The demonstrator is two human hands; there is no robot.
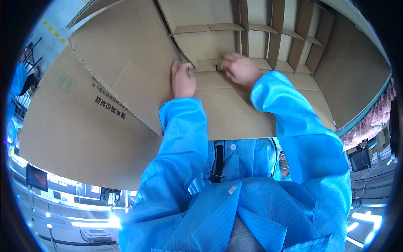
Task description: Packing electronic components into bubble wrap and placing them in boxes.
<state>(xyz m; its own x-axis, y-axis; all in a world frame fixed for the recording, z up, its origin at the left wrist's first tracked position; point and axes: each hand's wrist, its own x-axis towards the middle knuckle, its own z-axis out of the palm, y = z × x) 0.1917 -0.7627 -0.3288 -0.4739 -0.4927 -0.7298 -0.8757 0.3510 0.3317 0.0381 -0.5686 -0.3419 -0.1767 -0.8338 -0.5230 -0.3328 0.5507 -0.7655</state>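
Note:
A large brown cardboard box (235, 113) lies open before me, with a grid of cardboard dividers (275, 33) inside it. My left hand (184, 82) is at the grid's near left corner, its fingers closed on the near end of a long cardboard divider (178, 47). My right hand (240, 69) is a little to the right, over the near row of the grid. Its fingers look bent but are smeared by motion, so what they hold, if anything, cannot be made out. Blue sleeves cover both forearms.
A broad box flap (79, 122) with printing spreads out to the left. The box's right wall (352, 75) rises beside the grid. Pink wrapped material (369, 113) lies beyond that wall. A dark screen (36, 177) and ceiling lights show at the rim.

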